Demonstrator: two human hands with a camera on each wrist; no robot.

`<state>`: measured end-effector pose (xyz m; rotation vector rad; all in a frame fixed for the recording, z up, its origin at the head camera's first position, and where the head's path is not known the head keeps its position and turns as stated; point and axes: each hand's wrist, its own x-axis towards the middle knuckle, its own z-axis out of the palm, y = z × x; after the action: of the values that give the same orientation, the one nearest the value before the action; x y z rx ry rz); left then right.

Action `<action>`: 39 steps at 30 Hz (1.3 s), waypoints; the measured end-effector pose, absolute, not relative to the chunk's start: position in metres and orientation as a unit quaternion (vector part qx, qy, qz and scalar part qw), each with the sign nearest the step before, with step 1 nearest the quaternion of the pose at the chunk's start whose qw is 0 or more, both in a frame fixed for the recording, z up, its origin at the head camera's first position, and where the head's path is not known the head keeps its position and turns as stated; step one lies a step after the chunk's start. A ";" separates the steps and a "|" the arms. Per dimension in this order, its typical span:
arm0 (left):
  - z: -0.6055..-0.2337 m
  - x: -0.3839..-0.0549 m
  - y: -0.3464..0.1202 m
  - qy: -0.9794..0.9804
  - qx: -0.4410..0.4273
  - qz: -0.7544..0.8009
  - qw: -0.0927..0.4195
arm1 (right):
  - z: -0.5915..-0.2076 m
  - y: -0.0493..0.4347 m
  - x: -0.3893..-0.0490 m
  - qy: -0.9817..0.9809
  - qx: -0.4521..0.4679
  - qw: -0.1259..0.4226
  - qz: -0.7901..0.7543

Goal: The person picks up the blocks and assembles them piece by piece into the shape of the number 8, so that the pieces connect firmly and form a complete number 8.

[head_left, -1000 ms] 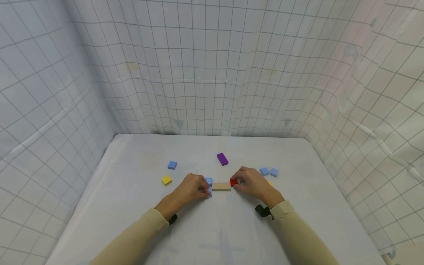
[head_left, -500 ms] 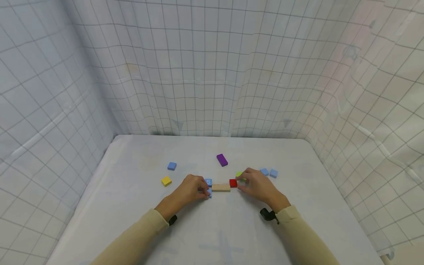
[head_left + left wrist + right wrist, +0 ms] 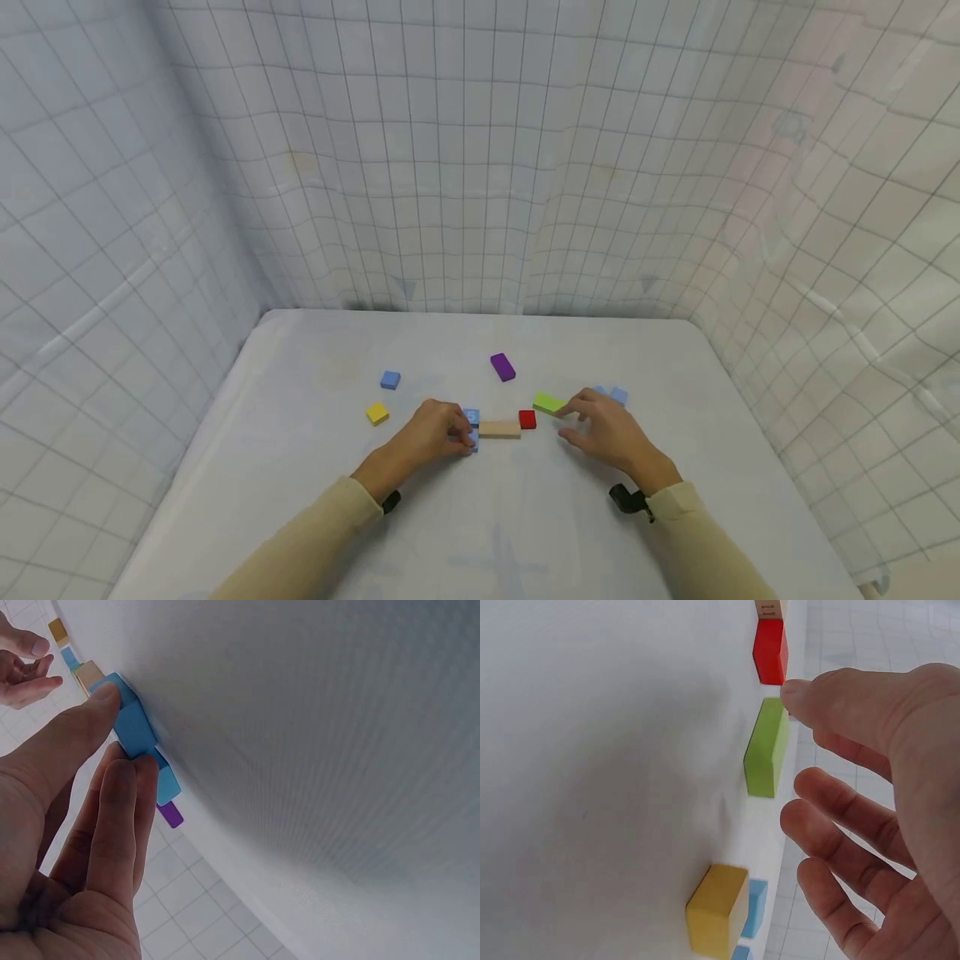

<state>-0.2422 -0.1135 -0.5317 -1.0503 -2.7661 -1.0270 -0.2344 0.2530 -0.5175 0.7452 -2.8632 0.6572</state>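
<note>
My left hand [image 3: 433, 429] pinches a blue block [image 3: 135, 724] between thumb and fingers on the white table. A second blue block [image 3: 472, 415], with a pale mark on top, adjoins it. To their right lies a long wooden block [image 3: 499, 430], and at its far right corner sits a small red block [image 3: 527, 419]. Over the table, right of the red block, my right hand [image 3: 611, 433] has its fingers spread and holds nothing. Its fingertips are near a long lime-green block [image 3: 548, 404], which lies slightly askew.
Behind the row lies a purple block [image 3: 502, 367]. Off to the left are a blue block [image 3: 390, 380] and a yellow block [image 3: 377, 413]. Two blue blocks [image 3: 618, 395] are partly behind my right hand, near another yellow block [image 3: 716, 911]. White gridded curtains [image 3: 465, 167] surround the table.
My right hand has let go of the red block and moved right, its fingers spreading. The green block has come into sight from behind it. My left hand has stayed in place.
</note>
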 end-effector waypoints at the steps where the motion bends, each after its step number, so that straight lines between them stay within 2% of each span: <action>1: -0.533 -0.243 -0.114 -0.882 -0.338 -0.329 0.003 | -0.519 0.256 -0.233 -0.943 0.246 0.058 0.217; 8: -0.522 -0.233 -0.109 -0.898 -0.305 -0.315 -0.029 | -0.529 0.279 -0.228 -0.945 0.236 0.085 0.211; 14: -0.531 -0.239 -0.109 -0.900 -0.301 -0.314 -0.040 | -0.532 0.297 -0.224 -0.946 0.221 0.106 0.212; 21: -0.526 -0.235 -0.108 -0.900 -0.307 -0.307 -0.023 | -0.531 0.314 -0.222 -0.945 0.214 0.098 0.225; 24: -0.546 -0.245 -0.113 -0.890 -0.335 -0.308 0.005 | -0.533 0.320 -0.224 -0.943 0.214 0.093 0.236; 30: -0.562 -0.256 -0.116 -0.882 -0.353 -0.311 0.028 | -0.537 0.326 -0.227 -0.938 0.210 0.093 0.258; 35: -0.546 -0.247 -0.114 -0.888 -0.334 -0.317 0.007 | -0.541 0.327 -0.229 -0.931 0.219 0.111 0.269; 37: -0.527 -0.238 -0.110 -0.893 -0.313 -0.324 -0.015 | -0.543 0.326 -0.230 -0.928 0.225 0.118 0.271; 39: -0.530 -0.240 -0.112 -0.893 -0.319 -0.318 -0.007 | -0.544 0.325 -0.231 -0.927 0.229 0.123 0.272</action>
<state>-0.2396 -0.1118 -0.5305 -1.0069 -2.8177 -1.0045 -0.2307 0.3247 -0.5443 0.6684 -2.7034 0.7927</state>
